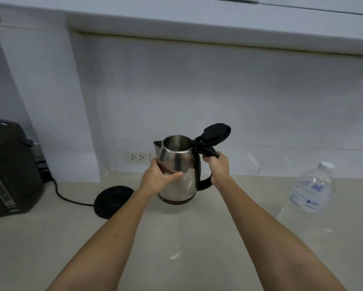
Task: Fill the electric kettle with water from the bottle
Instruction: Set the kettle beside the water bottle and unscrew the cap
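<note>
A steel electric kettle (181,160) with a black handle is held above the counter, tilted slightly toward me, its black lid (217,133) flipped open. My left hand (158,178) wraps the kettle's body from the left. My right hand (218,166) grips the black handle on the right. The round black kettle base (111,201) lies on the counter to the left, apart from the kettle. A clear plastic water bottle (312,185) with a white cap stands on the counter at the right, out of either hand's touch.
A large black appliance (10,169) stands at the far left, and a black cord (71,199) runs from behind it to the kettle base. A wall socket (138,157) sits behind the kettle. The beige counter (186,238) spreads in front.
</note>
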